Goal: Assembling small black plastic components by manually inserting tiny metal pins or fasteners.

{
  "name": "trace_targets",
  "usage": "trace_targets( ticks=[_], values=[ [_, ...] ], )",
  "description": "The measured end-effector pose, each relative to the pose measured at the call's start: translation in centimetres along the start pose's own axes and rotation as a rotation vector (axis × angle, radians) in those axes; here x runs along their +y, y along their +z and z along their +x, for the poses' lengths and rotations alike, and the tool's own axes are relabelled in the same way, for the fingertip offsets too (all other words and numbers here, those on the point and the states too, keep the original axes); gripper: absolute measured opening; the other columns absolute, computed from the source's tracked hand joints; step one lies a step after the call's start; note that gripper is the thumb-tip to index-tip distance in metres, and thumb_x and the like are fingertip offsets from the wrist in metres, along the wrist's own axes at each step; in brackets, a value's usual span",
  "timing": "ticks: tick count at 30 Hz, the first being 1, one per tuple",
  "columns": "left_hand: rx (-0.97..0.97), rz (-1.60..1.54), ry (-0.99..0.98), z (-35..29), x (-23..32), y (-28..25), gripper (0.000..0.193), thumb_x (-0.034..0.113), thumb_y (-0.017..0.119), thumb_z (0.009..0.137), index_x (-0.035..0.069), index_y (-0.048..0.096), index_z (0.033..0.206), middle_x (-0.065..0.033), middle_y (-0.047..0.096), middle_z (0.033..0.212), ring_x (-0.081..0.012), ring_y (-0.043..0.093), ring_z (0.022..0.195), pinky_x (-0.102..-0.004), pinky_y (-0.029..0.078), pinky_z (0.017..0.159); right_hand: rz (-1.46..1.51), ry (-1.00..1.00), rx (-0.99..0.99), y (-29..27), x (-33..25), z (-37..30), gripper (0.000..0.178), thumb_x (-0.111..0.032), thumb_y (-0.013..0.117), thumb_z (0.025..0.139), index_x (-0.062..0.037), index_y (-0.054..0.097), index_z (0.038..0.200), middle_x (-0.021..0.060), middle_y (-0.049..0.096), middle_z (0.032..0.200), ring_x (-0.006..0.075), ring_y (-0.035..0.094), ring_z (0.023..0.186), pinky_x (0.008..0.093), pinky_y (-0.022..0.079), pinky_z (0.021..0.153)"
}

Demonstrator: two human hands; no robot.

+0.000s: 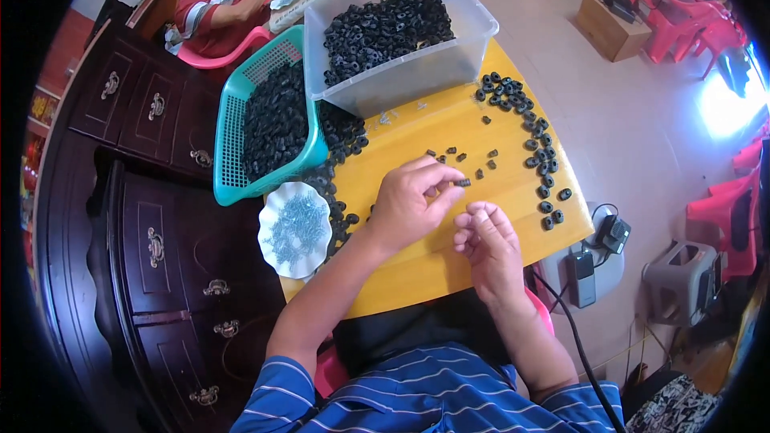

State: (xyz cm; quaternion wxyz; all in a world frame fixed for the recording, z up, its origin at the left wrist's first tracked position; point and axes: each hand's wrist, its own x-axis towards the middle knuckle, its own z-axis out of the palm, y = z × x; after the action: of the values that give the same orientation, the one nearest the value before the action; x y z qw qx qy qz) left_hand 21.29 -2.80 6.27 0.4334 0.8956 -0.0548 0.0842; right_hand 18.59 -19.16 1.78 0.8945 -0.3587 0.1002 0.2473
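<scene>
My left hand (409, 199) is over the yellow table, with a small dark ribbed piece (462, 182) pinched between thumb and fingertips. Close by on its right, my right hand (489, 244) has its fingers curled with thumb against them; whatever they hold, if anything, is too small to make out. Beyond both hands lie several loose small black pieces (480, 174). Black rounded parts with holes (545, 167) form a curved line along the table's right side. Beside my left forearm is a white scalloped dish (271, 255) of small shiny metal pieces.
A turquoise basket (227, 152) and a clear plastic bin (401, 84), both filled with black parts, stand at the table's far left. Dark wooden drawers (172, 273) border the left. A person in red (216, 20) sits beyond. A cable (573, 329) passes by my right arm.
</scene>
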Motion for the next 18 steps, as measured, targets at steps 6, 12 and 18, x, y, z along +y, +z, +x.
trace_targets(
  ticks=[6,12,18],
  values=[
    [-0.098,0.074,0.265,-1.9,2.4,-1.0,0.018,0.007,0.075,0.079,0.002,0.072,0.097,-0.0097,0.067,0.082,-0.0263,0.066,0.074,-0.0336,0.053,0.067,0.149,0.038,-0.031,-0.1,-0.1,0.1,0.025,-0.027,0.049,0.106,-0.0057,0.058,0.115,0.0041,0.065,0.092,0.0115,0.063,0.079,0.0252,0.051,0.072],
    [-0.177,0.099,0.278,-0.9,2.3,-0.7,0.019,0.009,0.072,0.081,0.004,0.073,0.099,-0.0099,0.067,0.083,-0.0274,0.066,0.075,-0.0357,0.054,0.069,0.138,0.036,-0.051,-0.4,-0.2,0.2,0.026,-0.028,0.047,0.107,-0.0059,0.059,0.113,0.0030,0.064,0.090,0.0103,0.061,0.077,0.0251,0.050,0.071],
    [-0.321,0.012,0.202,1.1,2.3,-0.8,0.020,0.013,0.071,0.084,0.005,0.072,0.102,-0.0090,0.066,0.084,-0.0234,0.066,0.074,-0.0340,0.053,0.066,0.115,0.009,-0.072,-0.9,-0.2,0.4,0.025,-0.028,0.048,0.107,-0.0062,0.059,0.113,0.0018,0.063,0.091,0.0086,0.059,0.077,0.0238,0.049,0.071]
  ],
)
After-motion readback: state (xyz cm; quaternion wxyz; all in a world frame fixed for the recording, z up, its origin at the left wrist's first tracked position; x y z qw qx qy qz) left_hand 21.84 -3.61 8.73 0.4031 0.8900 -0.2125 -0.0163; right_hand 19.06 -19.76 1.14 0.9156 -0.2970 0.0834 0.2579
